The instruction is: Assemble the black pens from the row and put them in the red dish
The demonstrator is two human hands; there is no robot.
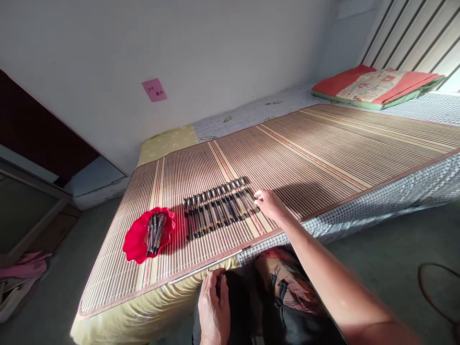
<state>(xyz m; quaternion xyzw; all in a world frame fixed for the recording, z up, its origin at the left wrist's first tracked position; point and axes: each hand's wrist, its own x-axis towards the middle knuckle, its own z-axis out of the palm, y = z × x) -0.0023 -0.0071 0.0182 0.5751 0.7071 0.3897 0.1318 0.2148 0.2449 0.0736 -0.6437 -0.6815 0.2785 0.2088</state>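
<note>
A row of pens lies side by side on the slatted bed mat, with clear barrels and black ends. Along their far ends, a line of dark pen caps is laid out. At the right end of the row is my right hand, its fingers pinched at the last pen; the fingertips partly hide what they grip. My left hand rests on my dark-clothed knee, fingers loosely bent and apart, holding nothing. On the left, a red scalloped plate bears a bunch of more pens.
The mat covers a bed with a checked sheet and a yellow cloth at its near edge. A folded red and floral quilt lies far right. A pink note is on the wall. A cable is on the floor.
</note>
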